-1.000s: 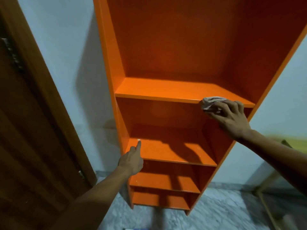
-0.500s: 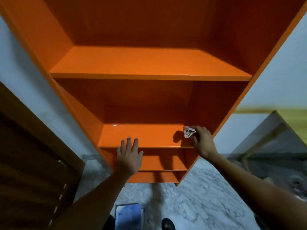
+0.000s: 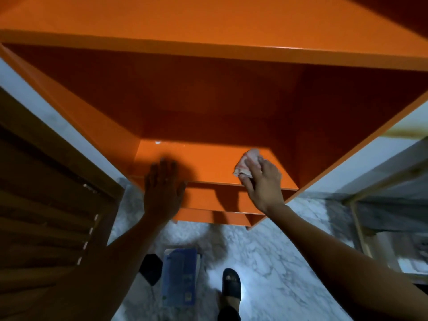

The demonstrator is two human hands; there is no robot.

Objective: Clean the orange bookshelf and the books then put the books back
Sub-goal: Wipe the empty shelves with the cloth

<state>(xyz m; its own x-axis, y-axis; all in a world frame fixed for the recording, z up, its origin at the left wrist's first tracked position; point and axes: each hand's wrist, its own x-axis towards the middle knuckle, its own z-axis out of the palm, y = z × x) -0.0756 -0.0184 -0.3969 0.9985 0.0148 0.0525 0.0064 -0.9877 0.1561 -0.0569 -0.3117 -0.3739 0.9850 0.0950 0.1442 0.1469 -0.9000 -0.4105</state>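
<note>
The orange bookshelf (image 3: 208,96) fills the upper view, and its shelves hold no books. My right hand (image 3: 261,181) grips a crumpled pale cloth (image 3: 249,162) and presses it on the right part of a lower shelf board (image 3: 208,163). My left hand (image 3: 162,191) rests flat with spread fingers on the front edge of that same board, at its left. A blue book (image 3: 179,278) lies on the marble floor below, between my feet.
A brown wooden door (image 3: 41,205) stands at the left, close to the shelf's side. White marble floor (image 3: 266,246) lies below, with my sandalled foot (image 3: 231,283) on it. A pale wooden frame (image 3: 361,228) is at the right beside the wall.
My right hand moved the cloth down from the upper shelf edge to the lower board, then leftward across it. My left hand went from pointing to lying flat on the board's edge. The view tilted downward.
</note>
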